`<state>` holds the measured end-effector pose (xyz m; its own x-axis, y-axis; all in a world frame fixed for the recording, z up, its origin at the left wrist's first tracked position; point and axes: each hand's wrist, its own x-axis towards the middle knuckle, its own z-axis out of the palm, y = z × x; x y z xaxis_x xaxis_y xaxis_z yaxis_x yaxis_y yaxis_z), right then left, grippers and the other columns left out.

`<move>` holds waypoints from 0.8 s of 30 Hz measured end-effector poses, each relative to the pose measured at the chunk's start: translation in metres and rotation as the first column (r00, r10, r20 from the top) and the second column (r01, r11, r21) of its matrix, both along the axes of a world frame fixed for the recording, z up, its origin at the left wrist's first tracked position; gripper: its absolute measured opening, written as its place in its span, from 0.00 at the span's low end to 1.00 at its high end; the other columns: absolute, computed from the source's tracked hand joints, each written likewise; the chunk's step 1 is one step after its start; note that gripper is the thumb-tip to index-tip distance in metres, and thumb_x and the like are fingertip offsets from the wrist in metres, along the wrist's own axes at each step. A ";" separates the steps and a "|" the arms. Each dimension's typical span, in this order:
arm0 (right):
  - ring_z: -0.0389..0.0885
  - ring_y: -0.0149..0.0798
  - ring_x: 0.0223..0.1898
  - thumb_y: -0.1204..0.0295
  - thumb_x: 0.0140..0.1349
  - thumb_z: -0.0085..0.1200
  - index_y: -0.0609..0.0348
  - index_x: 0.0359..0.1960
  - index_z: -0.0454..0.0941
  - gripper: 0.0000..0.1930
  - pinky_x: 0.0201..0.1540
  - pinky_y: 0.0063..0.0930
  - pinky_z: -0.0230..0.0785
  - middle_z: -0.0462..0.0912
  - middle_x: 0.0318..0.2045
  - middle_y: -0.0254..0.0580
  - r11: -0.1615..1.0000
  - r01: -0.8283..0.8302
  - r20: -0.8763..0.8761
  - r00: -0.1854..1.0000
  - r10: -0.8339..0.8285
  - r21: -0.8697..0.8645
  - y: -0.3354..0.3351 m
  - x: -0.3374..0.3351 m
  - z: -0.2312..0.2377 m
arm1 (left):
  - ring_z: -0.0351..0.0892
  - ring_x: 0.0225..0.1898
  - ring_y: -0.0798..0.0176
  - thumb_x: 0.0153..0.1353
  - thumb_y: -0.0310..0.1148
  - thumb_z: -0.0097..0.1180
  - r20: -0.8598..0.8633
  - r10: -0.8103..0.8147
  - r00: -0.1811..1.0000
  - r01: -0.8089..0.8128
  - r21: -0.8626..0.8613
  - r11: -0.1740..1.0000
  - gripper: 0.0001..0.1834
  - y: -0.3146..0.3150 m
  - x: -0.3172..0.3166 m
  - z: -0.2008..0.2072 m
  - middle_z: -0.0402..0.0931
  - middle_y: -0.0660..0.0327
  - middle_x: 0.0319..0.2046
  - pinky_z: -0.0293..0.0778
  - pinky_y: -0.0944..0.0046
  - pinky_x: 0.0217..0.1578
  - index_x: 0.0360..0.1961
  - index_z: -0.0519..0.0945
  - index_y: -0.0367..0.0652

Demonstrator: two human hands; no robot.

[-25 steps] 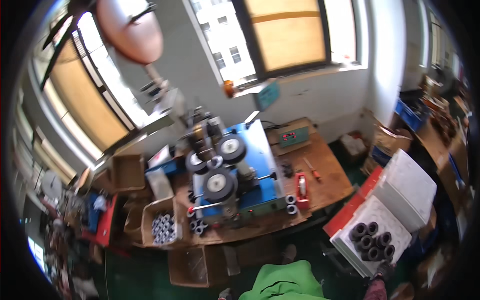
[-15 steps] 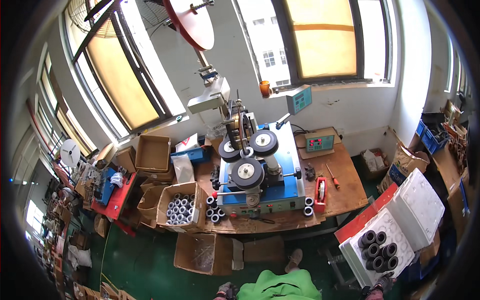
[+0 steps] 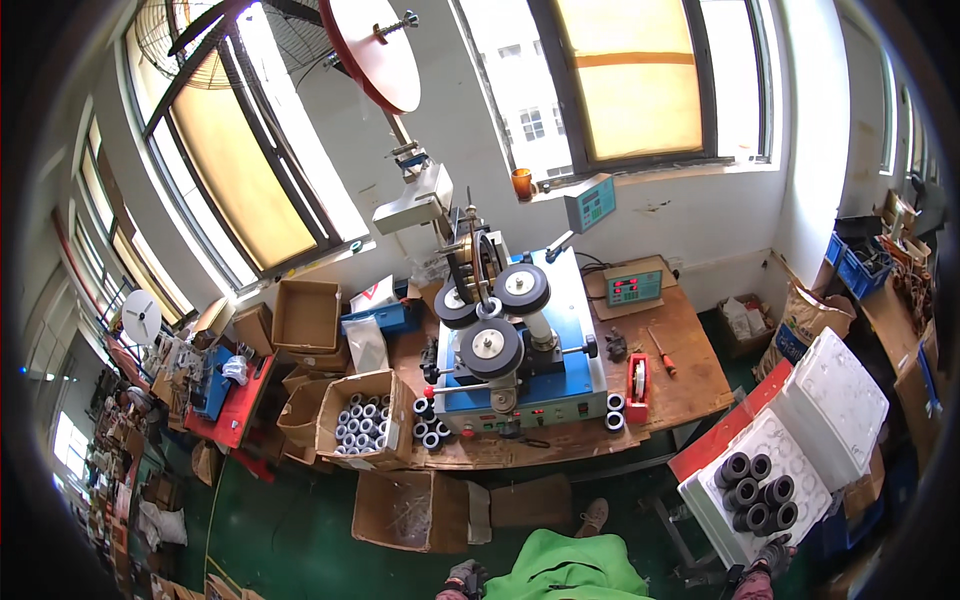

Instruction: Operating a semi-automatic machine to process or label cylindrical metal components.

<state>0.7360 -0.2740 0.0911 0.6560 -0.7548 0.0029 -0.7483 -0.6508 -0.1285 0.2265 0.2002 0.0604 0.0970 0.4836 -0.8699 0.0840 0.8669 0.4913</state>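
Observation:
My left hand [image 3: 466, 574], in a dark grey glove, is at the lower edge beside the green apron [image 3: 565, 568]; its fingers are too small and dark to read. My right hand [image 3: 772, 558], also gloved, is at the near edge of a white foam tray [image 3: 705, 497]. Whether its fingers grip that edge, I cannot tell. Several black rings [image 3: 756, 494] stand grouped on the tray, just beyond the right hand. On the bench ahead, a blue winding machine [image 3: 575, 370] carries three black rollers [image 3: 491, 347], with a pale ring [image 3: 489, 307] among them.
Left of the machine, a cardboard box [image 3: 366, 385] holds many grey-white rings. An open carton [image 3: 392, 512] is on the green floor below. A red tape dispenser [image 3: 638, 388], a screwdriver [image 3: 662, 350] and a digital display [image 3: 634, 288] occupy the bench's right side.
The whole view has shifted slightly. Both my hands appear a little higher in the picture, the left also farther right. The rings on the tray look the same.

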 end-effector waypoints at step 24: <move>0.63 0.55 0.57 0.46 0.62 0.24 0.66 0.59 0.56 0.36 0.58 0.45 0.54 0.63 0.56 0.57 0.991 -0.111 -0.123 0.985 0.120 0.076 0.009 -0.009 0.027 | 0.75 0.42 0.44 0.57 0.39 0.47 0.031 0.087 0.996 -0.085 -0.062 0.994 0.22 0.034 0.011 -0.071 0.74 0.49 0.44 0.72 0.49 0.43 0.49 0.68 0.36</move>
